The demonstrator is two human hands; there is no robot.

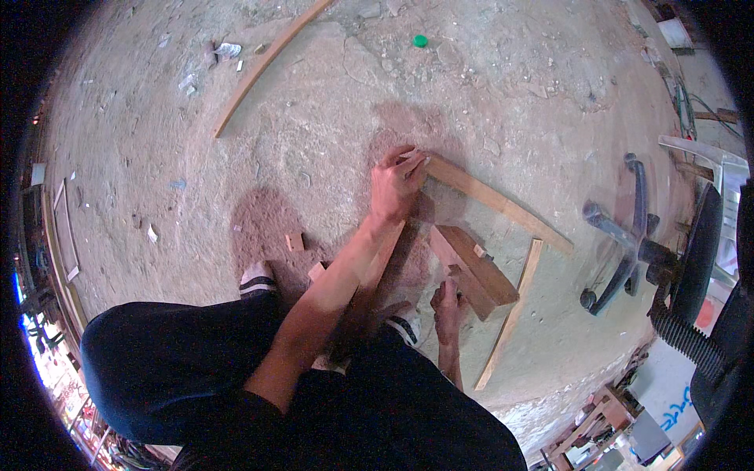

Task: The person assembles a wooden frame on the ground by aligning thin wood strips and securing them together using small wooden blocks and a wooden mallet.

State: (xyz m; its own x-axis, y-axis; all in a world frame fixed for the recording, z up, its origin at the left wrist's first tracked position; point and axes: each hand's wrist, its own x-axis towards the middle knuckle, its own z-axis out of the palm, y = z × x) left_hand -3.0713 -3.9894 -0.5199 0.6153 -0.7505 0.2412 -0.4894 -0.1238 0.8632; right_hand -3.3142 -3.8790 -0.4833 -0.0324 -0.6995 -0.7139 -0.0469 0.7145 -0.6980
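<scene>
My left hand point(399, 184) is closed at a corner, its fingertips pinching the near end of a long wooden strip point(495, 200) that slants off to the right. A wider board point(389, 255) runs from under this hand back toward my feet, partly hidden by my forearm. Lower and to the right, my right hand point(446, 312) has its fingers curled beside a thick brown wooden block point(475, 275). What it grips, if anything, I cannot make out. On the block shows a small pale wooden piece point(480, 250). A thinner strip point(510, 314) meets the long strip near its far right end.
Small wood offcuts point(294, 242) lie near my left foot point(258, 280). Another long strip point(271, 63) rests on the dusty floor at the upper left. A green cap point(420, 41) lies at the top. The wheeled base of a chair point(632, 235) stands at the right.
</scene>
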